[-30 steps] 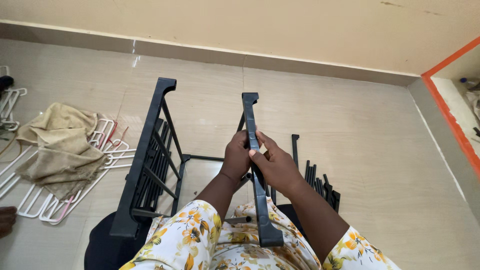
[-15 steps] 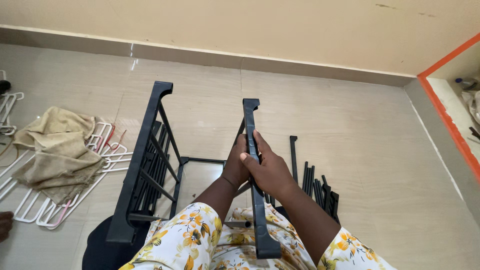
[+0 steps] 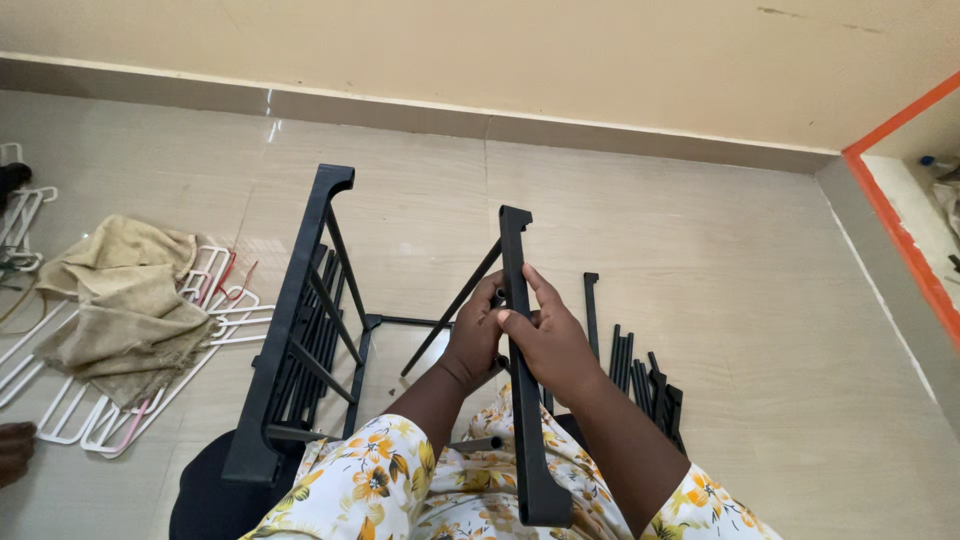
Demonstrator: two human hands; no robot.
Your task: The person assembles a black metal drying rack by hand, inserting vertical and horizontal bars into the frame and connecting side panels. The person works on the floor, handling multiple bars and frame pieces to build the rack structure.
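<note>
Black plastic side rail (image 3: 522, 370), long and flat-edged with a notched, hooked end at the far tip, stands between the person's two hands and runs almost straight away from the body, from the lap toward the wall. Its near end sits over the floral-print clothing (image 3: 400, 490), and its far end points at the pale skirting. The right hand (image 3: 550, 340) wraps the rail from the right side, thumb across its top edge. The left hand (image 3: 478, 335) presses in from the left, fingers closed where a thin black rod (image 3: 455, 308) slants up to meet the rail. Both hands sit at about the same spot along the rail's length, touching each other across it. To the left stands a partly built black rack frame (image 3: 290, 330), a matching rail with thin rods fixed into it at angles, matte and smooth. On the glossy beige floor tiles (image 3: 720, 280) just right of the hands lies a loose bundle of black rods (image 3: 640, 375). Well to the left, a crumpled tan cloth (image 3: 120, 295) rests over a pile of white hangers (image 3: 215, 300).
</note>
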